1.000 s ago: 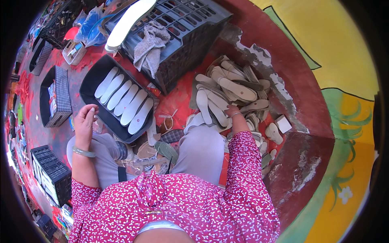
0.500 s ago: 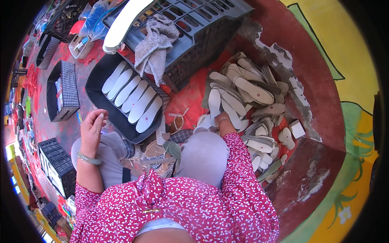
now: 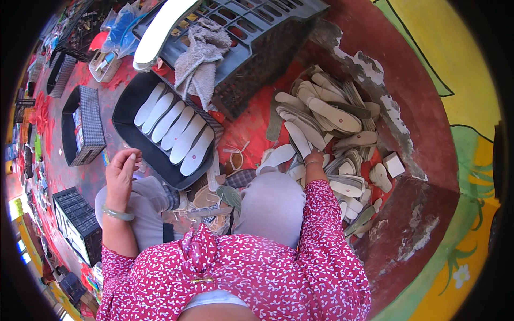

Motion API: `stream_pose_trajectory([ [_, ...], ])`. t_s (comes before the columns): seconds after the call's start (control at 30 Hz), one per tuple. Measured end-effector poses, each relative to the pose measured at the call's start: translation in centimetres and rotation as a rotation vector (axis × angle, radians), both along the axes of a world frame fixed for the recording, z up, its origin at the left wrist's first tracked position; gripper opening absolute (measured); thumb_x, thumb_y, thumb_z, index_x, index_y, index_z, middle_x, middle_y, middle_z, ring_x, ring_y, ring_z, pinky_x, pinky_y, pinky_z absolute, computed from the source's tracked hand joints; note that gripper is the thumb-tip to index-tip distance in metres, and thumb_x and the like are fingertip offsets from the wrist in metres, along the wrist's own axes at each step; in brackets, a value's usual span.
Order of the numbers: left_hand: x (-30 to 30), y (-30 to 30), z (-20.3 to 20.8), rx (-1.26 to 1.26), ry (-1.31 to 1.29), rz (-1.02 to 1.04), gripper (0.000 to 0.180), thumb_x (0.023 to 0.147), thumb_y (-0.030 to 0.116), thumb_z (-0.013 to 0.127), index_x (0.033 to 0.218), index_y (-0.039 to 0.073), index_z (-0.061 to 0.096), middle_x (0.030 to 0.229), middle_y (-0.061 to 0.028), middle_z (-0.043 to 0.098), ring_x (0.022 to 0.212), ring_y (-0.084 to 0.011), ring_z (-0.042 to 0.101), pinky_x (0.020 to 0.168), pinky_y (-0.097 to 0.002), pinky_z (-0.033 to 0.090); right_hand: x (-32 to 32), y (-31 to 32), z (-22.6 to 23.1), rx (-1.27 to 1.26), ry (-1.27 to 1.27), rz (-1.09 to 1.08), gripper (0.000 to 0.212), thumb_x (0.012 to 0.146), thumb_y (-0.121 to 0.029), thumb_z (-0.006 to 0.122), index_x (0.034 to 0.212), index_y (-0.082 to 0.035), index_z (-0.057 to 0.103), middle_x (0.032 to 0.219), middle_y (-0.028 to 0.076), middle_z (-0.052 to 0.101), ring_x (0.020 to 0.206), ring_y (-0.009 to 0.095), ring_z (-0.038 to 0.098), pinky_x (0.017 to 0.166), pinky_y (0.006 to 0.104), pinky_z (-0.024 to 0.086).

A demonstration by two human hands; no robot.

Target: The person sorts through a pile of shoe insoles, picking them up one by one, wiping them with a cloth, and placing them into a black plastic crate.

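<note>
My right hand (image 3: pixel 315 158) is down at a loose pile of pale insoles (image 3: pixel 334 115), beyond my right knee. Its fingers are closed on the lower end of a light insole (image 3: pixel 298 138), which points up and away from the hand; the fingertips are partly hidden. My left hand (image 3: pixel 123 167) is raised above my left knee, thumb and fingers drawn together, with nothing visible in them. Ahead of it stands a dark fabric bin (image 3: pixel 126 115), where several white insoles (image 3: pixel 174 128) lie side by side in a slanted row.
A grey-blue plastic crate (image 3: pixel 257 59) stands ahead, with a grey towel (image 3: pixel 201 61) over its edge. A red wall (image 3: pixel 407 123) with peeling paint borders the pile on the right. A small white box (image 3: pixel 394 165) sits near it. Checked bins (image 3: pixel 88 125) and a black crate (image 3: pixel 79 222) stand left.
My right hand has moved a little to the right, and the light insole has shifted and tilted with it. My left hand stays almost in place.
</note>
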State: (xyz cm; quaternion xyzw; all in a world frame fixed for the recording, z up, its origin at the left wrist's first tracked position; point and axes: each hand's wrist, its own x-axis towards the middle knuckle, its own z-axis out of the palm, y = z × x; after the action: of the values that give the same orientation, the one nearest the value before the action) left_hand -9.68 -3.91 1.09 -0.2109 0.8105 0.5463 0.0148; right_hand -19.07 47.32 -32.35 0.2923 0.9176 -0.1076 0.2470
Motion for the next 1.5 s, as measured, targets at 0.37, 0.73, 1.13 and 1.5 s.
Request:
stream_pose_trajectory([
  [0.37,1.2,0.0,0.3,0.077,0.06,0.026,0.015,0.089,0.011,0.053,0.099,0.003,0.061,0.091,-0.0015,0.062,0.081,-0.0075,0.057,0.067,-0.0198,0.044,-0.4,-1.0,7.2,-0.503,-0.311,-0.173,0.031,0.073,-0.014,0.062,0.096,0.006,0.061,0.088,0.016,0.065,0.079,0.025,0.063,0.072,0.0339,0.05],
  [0.73,2.6,-1.5,-0.8,0.167,0.195,-0.106,0.016,0.089,0.012,0.052,0.097,0.001,0.06,0.086,-0.001,0.06,0.077,-0.0079,0.055,0.069,-0.0208,0.044,3.7,2.8,27.5,-1.601,0.168,-0.248,0.036,0.073,-0.004,0.063,0.107,0.005,0.054,0.096,0.013,0.063,0.084,0.021,0.063,0.077,0.0319,0.052],
  [1.13,8.8,4.1,4.0,1.014,0.328,-0.509,0.076,0.083,0.044,0.058,0.14,0.007,0.024,0.135,-0.0116,0.039,0.126,-0.021,0.036,0.101,-0.0365,0.031,11.4,-22.9,37.1,-2.142,0.151,0.115,0.044,0.078,-0.005,0.061,0.119,0.0,0.046,0.111,0.012,0.058,0.098,0.021,0.058,0.086,0.032,0.047],
  [1.5,9.7,2.4,1.4,1.304,0.315,-0.057,0.03,0.085,0.016,0.06,0.11,0.0,0.055,0.102,-0.0146,0.062,0.094,-0.0247,0.061,0.086,-0.0368,0.049,14.4,-31.1,36.2,-1.548,0.228,0.525,0.037,0.086,-0.008,0.057,0.12,0.002,0.046,0.105,0.005,0.056,0.092,0.01,0.054,0.081,0.0237,0.045],
])
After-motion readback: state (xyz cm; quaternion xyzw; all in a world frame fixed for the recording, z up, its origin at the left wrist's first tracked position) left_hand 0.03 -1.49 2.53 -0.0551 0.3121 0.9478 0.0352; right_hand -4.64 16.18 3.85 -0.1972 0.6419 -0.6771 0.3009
